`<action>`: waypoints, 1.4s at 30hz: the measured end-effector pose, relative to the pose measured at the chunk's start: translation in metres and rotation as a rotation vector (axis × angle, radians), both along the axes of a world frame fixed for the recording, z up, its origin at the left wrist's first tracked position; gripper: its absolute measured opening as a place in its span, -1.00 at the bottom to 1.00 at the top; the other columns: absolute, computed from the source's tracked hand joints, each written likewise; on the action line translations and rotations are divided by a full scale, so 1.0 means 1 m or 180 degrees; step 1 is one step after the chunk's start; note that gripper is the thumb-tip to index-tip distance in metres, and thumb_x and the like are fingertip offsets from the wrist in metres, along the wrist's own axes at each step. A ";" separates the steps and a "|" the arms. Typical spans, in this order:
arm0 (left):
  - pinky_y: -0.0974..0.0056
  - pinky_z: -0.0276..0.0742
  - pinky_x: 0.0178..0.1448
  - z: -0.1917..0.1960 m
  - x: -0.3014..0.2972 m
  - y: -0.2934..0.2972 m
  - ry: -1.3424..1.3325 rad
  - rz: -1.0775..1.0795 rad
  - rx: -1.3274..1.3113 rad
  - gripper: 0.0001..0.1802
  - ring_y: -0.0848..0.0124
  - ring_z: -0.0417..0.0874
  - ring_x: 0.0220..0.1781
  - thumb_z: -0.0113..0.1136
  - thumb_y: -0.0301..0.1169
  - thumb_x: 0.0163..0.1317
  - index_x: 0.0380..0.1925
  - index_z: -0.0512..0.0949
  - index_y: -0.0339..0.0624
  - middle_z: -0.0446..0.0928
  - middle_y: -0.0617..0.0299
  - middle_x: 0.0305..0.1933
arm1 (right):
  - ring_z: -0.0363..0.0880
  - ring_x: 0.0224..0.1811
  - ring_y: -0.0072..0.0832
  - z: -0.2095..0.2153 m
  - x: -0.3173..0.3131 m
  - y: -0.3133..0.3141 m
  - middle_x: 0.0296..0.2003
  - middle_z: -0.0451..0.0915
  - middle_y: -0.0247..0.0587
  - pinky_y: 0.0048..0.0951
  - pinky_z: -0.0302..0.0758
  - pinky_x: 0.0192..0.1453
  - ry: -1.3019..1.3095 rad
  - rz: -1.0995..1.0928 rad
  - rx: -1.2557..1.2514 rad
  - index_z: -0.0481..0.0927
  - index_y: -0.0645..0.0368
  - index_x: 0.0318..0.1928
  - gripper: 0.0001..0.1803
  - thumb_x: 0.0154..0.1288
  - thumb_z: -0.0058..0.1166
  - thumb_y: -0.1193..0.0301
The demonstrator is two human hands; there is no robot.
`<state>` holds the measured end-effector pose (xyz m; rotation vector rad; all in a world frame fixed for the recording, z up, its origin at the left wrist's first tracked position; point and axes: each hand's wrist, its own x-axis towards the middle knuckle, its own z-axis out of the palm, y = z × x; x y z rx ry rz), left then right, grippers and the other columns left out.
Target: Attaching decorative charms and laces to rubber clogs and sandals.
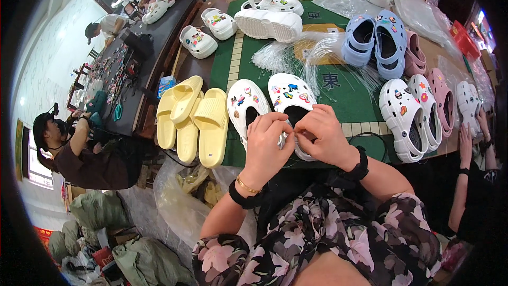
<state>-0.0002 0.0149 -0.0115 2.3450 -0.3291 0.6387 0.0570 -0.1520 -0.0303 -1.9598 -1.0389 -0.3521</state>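
Observation:
Side by side in front of me stand two white clogs with colourful charms, the left clog (244, 94) and the right clog (296, 86). My left hand (266, 139) and my right hand (326, 133) meet over the near part of these clogs and cover their heels. Both have fingertips pinched close together beside the right clog's opening. Whatever lies between the fingers is too small or hidden to make out. Beyond the clogs, a loose bundle of thin clear plastic strands (275, 59) is spread over the green mat (233, 47).
Pale yellow slides (210, 127) lie to my left. Blue clogs (389, 42), pink clogs (440, 92) and more white clogs (405, 114) stand on the right. Large white clogs (269, 24) rest at the back. Another person's hands (468, 137) hold a clog at far right.

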 end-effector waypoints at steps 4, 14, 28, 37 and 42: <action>0.11 0.35 0.07 0.000 -0.002 -0.004 -0.0102 0.0002 0.0251 -0.86 0.12 0.50 -0.05 0.25 -0.56 -0.10 -0.52 0.47 -0.20 0.53 0.13 -0.08 | 0.53 -0.22 -0.30 0.005 -0.001 -0.001 -0.36 0.55 -0.26 -0.15 0.31 0.18 -0.0339 0.0019 -0.0184 0.56 0.09 -0.37 -0.84 -0.04 0.21 0.43; 0.07 0.35 0.13 0.019 -0.009 0.041 -0.0696 0.0761 0.0103 -0.76 0.05 0.50 0.01 0.24 -0.57 -0.05 -0.33 0.46 -0.25 0.51 -0.03 0.00 | 0.43 0.06 -0.14 0.010 0.021 -0.027 0.02 0.46 -0.11 -0.13 0.25 0.22 -0.0373 -0.0726 -0.0562 0.49 0.12 -0.03 -0.52 -0.01 0.31 0.34; 0.21 0.39 0.17 -0.102 -0.064 0.074 0.0618 0.1627 -0.1646 -0.50 0.24 0.48 0.11 0.16 -0.41 0.27 0.18 0.33 -0.37 0.41 0.00 0.15 | 0.57 -0.45 -0.38 -0.020 -0.009 0.030 -0.58 0.49 -0.36 -0.31 0.37 -0.28 -0.1058 0.0412 -0.1245 0.57 0.01 -0.27 -0.81 0.04 0.10 0.34; 0.18 0.37 0.16 -0.110 -0.075 0.075 0.0525 0.1690 -0.1899 -0.53 0.23 0.44 0.13 0.08 -0.50 0.29 0.20 0.30 -0.34 0.38 0.04 0.20 | 0.58 -0.33 -0.16 0.083 0.043 -0.049 -0.44 0.56 -0.14 -0.25 0.48 -0.28 -0.0073 -0.0023 -0.0707 0.58 0.16 -0.35 -0.80 0.01 0.26 0.37; 0.18 0.39 0.13 -0.105 -0.075 0.087 0.0358 0.1802 -0.1737 -0.54 0.22 0.45 0.11 0.11 -0.51 0.26 0.16 0.34 -0.35 0.40 0.02 0.15 | 0.61 -0.29 -0.19 0.156 0.052 -0.150 -0.35 0.60 -0.02 -0.28 0.51 -0.19 -0.0637 -0.1152 -0.0624 0.59 0.26 -0.20 -0.76 0.14 0.21 0.40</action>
